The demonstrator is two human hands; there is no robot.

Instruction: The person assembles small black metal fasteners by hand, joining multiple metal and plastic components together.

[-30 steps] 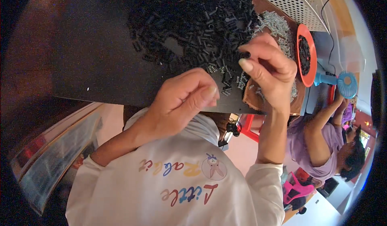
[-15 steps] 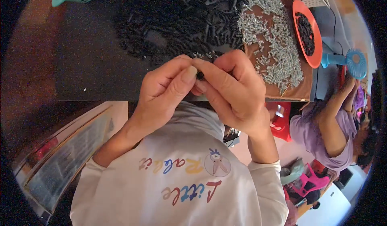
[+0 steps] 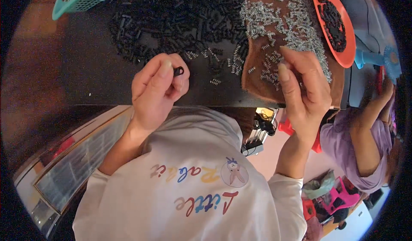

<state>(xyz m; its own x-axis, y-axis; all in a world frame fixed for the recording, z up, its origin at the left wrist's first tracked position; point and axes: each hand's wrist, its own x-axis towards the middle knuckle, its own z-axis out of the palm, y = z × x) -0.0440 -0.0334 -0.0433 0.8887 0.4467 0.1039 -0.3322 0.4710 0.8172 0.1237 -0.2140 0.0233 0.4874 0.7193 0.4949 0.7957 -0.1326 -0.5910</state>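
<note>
At the far left, toward ten o'clock, the corner of a teal mesh basket [image 3: 71, 2] pokes over the dark counter [image 3: 92, 75]. Our left hand [image 3: 156, 88] sits low and left of centre, fingers curled, with a small black plastic piece [image 3: 178, 71] pinched at the fingertips; the piece sticks out toward two o'clock, though it is too small for us to tell its long axis for sure. Just above it, at twelve o'clock from that hand, lies the broad heap of loose black pieces [image 3: 176, 24]. Moving right, at about two o'clock from the held piece, we see the scatter of small metal springs [image 3: 281, 19] spread on a brown mat [image 3: 257, 80]. Our right hand [image 3: 302, 93] rests on the near edge of that scatter, thumb and fingers closing toward each other; whether a spring is already between them we cannot tell. So the springs lie well nearer our right hand, and our two hands are well apart. Further right, at one o'clock, an orange dish [image 3: 341, 47] holds more black parts, and another person's arm in a purple sleeve [image 3: 343, 148] shows at four o'clock.
</note>
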